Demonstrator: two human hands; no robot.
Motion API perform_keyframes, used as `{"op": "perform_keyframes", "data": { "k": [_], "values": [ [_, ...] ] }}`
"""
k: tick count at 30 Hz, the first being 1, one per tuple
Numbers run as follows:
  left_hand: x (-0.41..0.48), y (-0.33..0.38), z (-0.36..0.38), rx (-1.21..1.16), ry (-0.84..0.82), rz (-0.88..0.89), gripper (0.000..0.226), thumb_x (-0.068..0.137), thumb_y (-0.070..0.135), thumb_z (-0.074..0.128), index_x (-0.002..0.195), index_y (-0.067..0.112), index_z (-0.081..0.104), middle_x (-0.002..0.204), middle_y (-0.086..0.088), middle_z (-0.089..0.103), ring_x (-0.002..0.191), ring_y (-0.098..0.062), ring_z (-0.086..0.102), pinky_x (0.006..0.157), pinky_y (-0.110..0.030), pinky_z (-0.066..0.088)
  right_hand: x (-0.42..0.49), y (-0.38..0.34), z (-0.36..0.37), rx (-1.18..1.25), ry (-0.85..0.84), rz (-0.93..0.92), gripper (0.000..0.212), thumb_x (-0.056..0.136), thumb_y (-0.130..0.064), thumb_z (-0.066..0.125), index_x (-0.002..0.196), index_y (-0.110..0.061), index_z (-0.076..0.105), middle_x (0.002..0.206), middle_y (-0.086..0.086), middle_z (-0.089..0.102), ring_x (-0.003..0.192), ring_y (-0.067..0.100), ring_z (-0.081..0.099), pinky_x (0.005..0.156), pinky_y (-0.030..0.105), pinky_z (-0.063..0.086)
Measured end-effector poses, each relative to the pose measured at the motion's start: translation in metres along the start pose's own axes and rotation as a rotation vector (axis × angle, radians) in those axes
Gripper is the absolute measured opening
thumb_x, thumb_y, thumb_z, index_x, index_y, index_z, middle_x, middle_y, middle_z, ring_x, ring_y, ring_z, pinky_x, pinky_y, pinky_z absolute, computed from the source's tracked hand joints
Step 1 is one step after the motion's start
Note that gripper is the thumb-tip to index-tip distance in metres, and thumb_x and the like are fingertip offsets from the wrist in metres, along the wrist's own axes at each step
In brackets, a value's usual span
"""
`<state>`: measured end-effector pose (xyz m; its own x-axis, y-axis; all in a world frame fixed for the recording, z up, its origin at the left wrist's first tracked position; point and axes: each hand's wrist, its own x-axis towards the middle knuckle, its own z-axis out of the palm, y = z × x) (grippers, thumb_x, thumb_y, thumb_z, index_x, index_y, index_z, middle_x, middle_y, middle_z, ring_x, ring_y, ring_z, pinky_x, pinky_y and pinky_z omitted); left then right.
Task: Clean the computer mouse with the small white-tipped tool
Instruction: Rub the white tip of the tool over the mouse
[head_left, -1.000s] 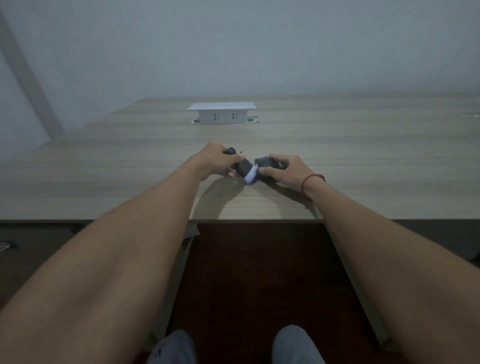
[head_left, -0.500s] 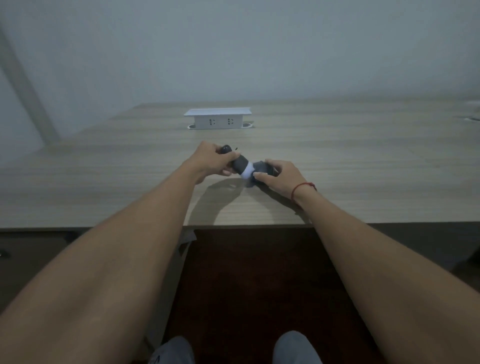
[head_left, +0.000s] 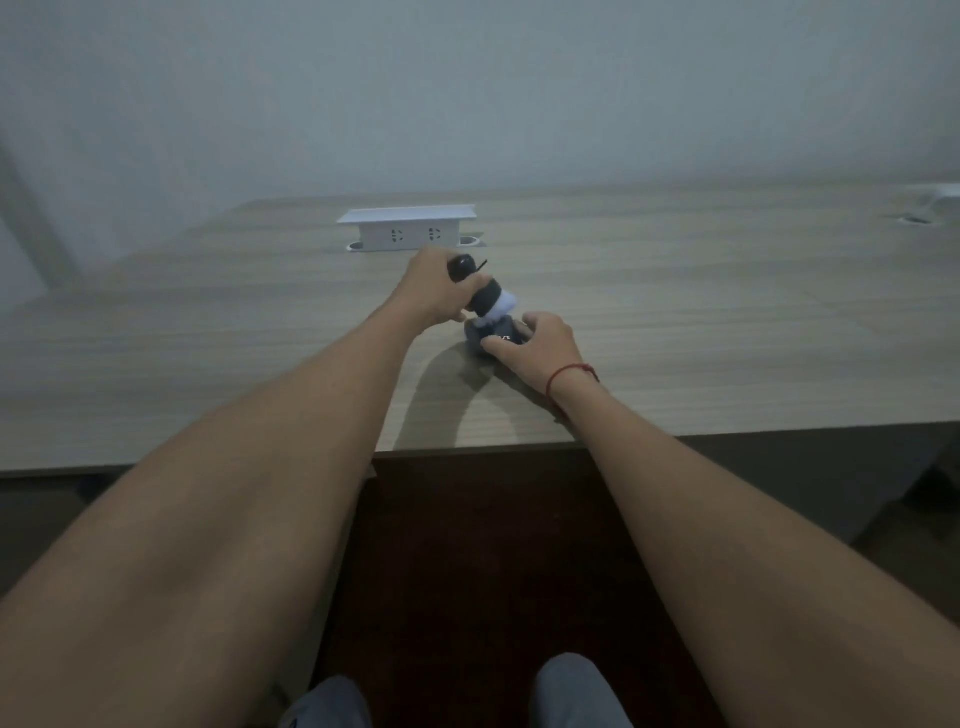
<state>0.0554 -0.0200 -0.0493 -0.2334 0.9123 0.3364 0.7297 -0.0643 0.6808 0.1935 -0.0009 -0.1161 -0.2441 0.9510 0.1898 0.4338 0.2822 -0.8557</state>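
A dark computer mouse (head_left: 493, 335) lies on the wooden desk (head_left: 727, 332), mostly covered by my right hand (head_left: 535, 345), which grips it from the right. My left hand (head_left: 436, 293) is closed around a small dark tool (head_left: 475, 286) with a white tip (head_left: 501, 306). The tool slants down to the right and its white tip touches the far left end of the mouse. A red string circles my right wrist.
A white pop-up socket box (head_left: 408, 226) stands on the desk behind the hands. A cable hole (head_left: 917, 219) sits at the far right. The desk's front edge (head_left: 467, 447) runs below my forearms, with dark floor and my knees underneath.
The left hand has raised the tool more upright, and its white tip now sits on top of the mouse's far end. The camera has also tilted slightly.
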Motion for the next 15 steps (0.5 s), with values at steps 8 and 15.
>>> {"op": "perform_keyframes", "data": {
  "k": [8,15],
  "values": [
    [0.023,0.017,-0.017,0.396,-0.247,0.123,0.022,0.090,0.026,0.064,0.104,0.008,0.064,0.104,-0.010,0.064,0.080,-0.026,0.065,0.068,-0.034,0.053,0.000,0.001,0.001,-0.022,-0.013,-0.007,0.031,0.077,-0.036,0.072,0.089,-0.013,0.056,0.082,0.001,0.058,0.075,0.018,0.057,0.070,0.033,0.052],
    [0.017,0.014,-0.012,0.515,-0.256,0.094,0.030,0.091,0.024,0.063,0.103,-0.003,0.064,0.105,-0.019,0.067,0.078,-0.030,0.063,0.075,-0.039,0.054,-0.003,0.001,0.002,-0.019,0.005,-0.011,0.028,0.075,-0.037,0.071,0.086,-0.015,0.057,0.086,0.004,0.063,0.078,0.021,0.061,0.074,0.039,0.056]
  ]
}}
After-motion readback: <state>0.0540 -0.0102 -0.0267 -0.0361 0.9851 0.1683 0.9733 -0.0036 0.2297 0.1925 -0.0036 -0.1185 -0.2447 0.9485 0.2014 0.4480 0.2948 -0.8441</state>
